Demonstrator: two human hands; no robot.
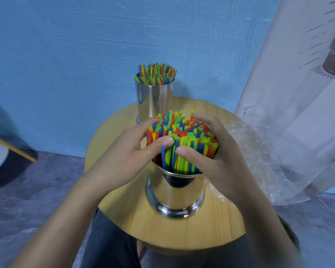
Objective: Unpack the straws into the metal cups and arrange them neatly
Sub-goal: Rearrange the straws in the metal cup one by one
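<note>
Head view: at frame centre, the left hand (135, 151) and right hand (211, 151) curl around a bundle of coloured straws (182, 132) standing in the near metal cup (174, 192) on the round wooden table (124, 209). Above it, the far metal cup (155, 99) holds more straws (157, 74). Clear plastic wrap (259, 151) lies at right

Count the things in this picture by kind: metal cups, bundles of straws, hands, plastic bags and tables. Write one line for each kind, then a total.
Metal cups: 2 (near cup, far cup)
Straw bundles: 2 (near bundle, far bundle)
Hands: 2 (left hand, right hand)
Clear plastic bag: 1
Round wooden table: 1
Total: 8
</note>
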